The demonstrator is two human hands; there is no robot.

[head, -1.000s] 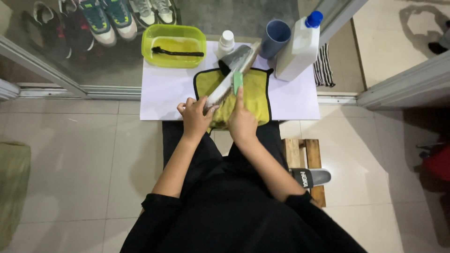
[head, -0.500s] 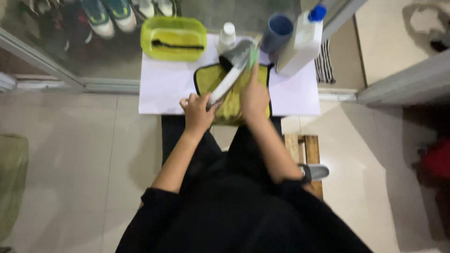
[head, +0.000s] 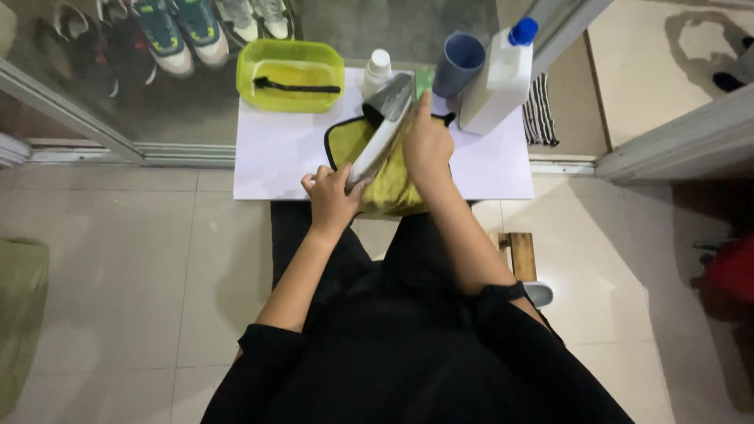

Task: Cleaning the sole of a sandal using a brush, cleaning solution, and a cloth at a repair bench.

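A grey shoe (head: 382,126) lies sole-side up across a yellow-green cloth with black trim (head: 355,145) on a white board (head: 283,161). My left hand (head: 331,198) grips the shoe's near end at the board's front edge. My right hand (head: 426,141) is closed on a small green brush (head: 424,78), whose tip shows beyond my fingers, against the shoe's far end. Part of the cloth is hidden under my hands.
At the back of the board stand a yellow-green tub (head: 290,74) holding liquid and a dark brush, a small white bottle (head: 378,69), a blue cup (head: 458,61) and a white jug with a blue cap (head: 501,74). Several sneakers (head: 184,31) sit behind glass. A wooden stool (head: 518,255) is under me.
My right hand has slid away from me along the shoe toward its far end. The left hand keeps its grip on the near end. The camera view shifted slightly.
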